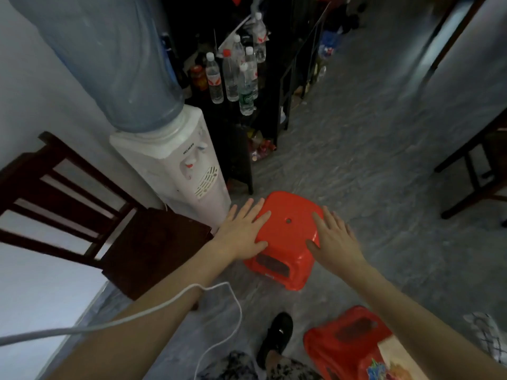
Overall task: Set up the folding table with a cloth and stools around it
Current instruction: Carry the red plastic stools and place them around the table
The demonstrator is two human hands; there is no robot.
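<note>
A red plastic stool [288,229] is seen at the centre of the frame, standing on the grey floor [370,165] just right of a white water dispenser [175,165]. The left hand [242,233] is laid flat on the stool's left edge, fingers straight and spread, the thumb resting along the near rim; nothing is curled round. The right hand [333,238] is placed likewise on the right edge, fingers straight and slightly apart, thumb against the near corner of the seat. So the grip on each side is spread, pressed against the seat rather than pinching it (whether any weight is borne cannot be told).

A second red stool [348,335] is found at the lower right of the frame, partly covered by a patterned cloth [395,360]. A dark wooden chair [82,215] is set at the left, touching the dispenser's base. A white cable [164,303] is draped across the left forearm. Plastic bottles [236,75] are gathered at the upper centre.
</note>
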